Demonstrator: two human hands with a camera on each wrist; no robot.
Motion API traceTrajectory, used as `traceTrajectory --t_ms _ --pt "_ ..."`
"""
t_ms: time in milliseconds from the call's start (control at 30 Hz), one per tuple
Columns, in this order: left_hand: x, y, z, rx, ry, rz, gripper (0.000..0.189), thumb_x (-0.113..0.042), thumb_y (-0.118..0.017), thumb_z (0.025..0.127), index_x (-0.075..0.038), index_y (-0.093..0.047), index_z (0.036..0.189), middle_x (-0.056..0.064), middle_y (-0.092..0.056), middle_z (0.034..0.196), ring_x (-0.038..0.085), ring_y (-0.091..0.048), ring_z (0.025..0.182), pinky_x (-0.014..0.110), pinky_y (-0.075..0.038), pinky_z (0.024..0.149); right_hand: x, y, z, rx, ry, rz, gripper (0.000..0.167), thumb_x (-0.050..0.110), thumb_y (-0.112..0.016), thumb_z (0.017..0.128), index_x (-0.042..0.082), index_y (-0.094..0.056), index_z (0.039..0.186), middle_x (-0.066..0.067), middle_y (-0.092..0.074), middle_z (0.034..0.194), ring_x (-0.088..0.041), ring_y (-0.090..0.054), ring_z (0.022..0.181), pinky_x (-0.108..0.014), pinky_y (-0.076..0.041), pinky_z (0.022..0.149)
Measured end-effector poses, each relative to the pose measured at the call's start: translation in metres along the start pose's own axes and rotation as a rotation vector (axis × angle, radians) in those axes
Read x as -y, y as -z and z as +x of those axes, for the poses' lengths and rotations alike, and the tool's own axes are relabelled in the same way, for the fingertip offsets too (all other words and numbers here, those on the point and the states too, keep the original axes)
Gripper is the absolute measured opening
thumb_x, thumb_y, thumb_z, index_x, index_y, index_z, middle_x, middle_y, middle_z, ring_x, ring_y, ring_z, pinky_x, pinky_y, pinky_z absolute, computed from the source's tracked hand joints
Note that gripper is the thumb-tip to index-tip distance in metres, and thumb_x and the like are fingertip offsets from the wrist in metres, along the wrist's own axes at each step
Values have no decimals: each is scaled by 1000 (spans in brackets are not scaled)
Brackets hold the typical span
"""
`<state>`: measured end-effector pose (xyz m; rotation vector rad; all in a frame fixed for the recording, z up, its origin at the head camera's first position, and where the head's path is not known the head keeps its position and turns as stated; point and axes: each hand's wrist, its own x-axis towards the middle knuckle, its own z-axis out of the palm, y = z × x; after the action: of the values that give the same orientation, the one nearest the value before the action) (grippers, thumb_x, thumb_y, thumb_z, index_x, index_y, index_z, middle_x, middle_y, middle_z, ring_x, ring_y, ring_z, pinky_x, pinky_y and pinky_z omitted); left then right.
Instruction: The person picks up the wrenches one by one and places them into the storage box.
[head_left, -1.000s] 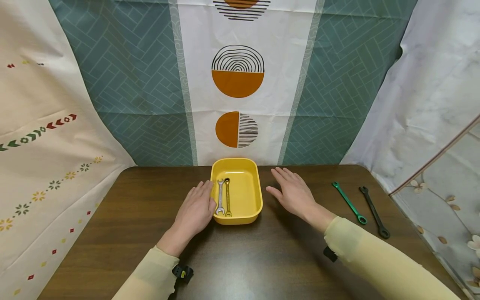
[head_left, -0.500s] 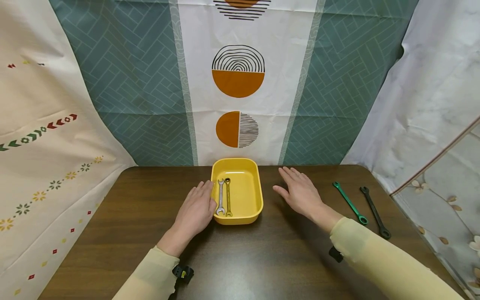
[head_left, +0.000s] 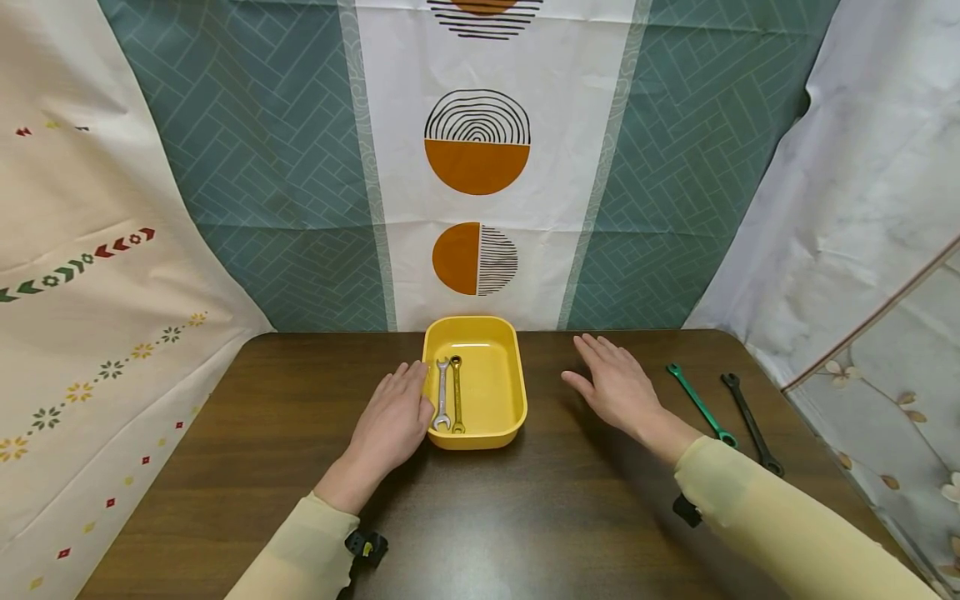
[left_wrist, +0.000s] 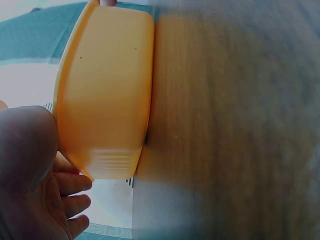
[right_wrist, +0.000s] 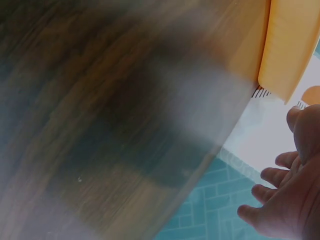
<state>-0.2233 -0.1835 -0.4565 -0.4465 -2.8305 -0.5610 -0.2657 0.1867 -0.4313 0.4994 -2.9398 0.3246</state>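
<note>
**Hands at Tray: Two Wrenches Inside, Two Outside**

The left hand (head_left: 392, 414), fingers loosely extended, lies at the left side of the yellow tray (head_left: 489, 392) and appears to touch its rim; no grip is evident. The right hand (head_left: 613, 385) holds nothing. Its fingers are extended, thumb apart, to the right of the tray and clear of it.

The step in hand is judged to be tray handling. If a loose wrench is wanted, the next move calls for the right hand to shift right, then pinch.

The tray sits on the table (head_left: 517, 517), containing a silver wrench (head_left: 442, 396) and a gold wrench (head_left: 457, 396), side by side. The green wrench (head_left: 697, 400) and black wrench (head_left: 748, 421) lie at far right.

Obstruction: the right sleeve (head_left: 765, 512) crosses close to their near ends. A patterned curtain (head_left: 480, 317) hangs behind the table.
</note>
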Motion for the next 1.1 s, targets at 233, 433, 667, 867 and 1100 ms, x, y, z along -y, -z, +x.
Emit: traceTrajectory --t_ms 233,433,667,867,1100 --pt "-1 0 0 -2 7 -7 59 -17 -54 110 10 -46 162 26 -47 168 44 -40 159 57 -29 131 -8 1 -3 0 -18 -11 76 45 -60 113 -1 -38 170 -25 -38 174 -47 -32 162 -66 -21 131" --pt "-1 0 0 1 8 -9 58 -16 -54 111 9 -46 162 26 -47 167 44 -40 159 57 -29 131 -18 2 -7 6 -26 -16 76 43 -61 113 -2 -38 169 -26 -38 173 -48 -32 161 -66 -21 131" --pt "-1 0 -1 -14 -6 -10 57 -15 -55 111 11 -46 161 27 -48 167 46 -41 157 57 -30 131 -30 5 -12 18 -40 -16 76 43 -58 114 -4 -36 169 -28 -36 173 -49 -31 161 -67 -22 131" --pt "-1 0 -2 -17 -7 -6 57 -15 -55 111 11 -46 161 27 -47 167 46 -42 157 58 -30 131 -39 7 -15 20 -46 -20 76 44 -57 115 -5 -36 169 -29 -37 173 -50 -30 161 -68 -22 130" --pt "-2 1 -2 -15 -4 -9 57 -15 -56 111 10 -47 161 27 -48 166 45 -41 158 57 -30 131 -50 8 -19 29 -61 -28 78 46 -55 115 -5 -33 170 -32 -34 172 -52 -29 160 -70 -21 129"
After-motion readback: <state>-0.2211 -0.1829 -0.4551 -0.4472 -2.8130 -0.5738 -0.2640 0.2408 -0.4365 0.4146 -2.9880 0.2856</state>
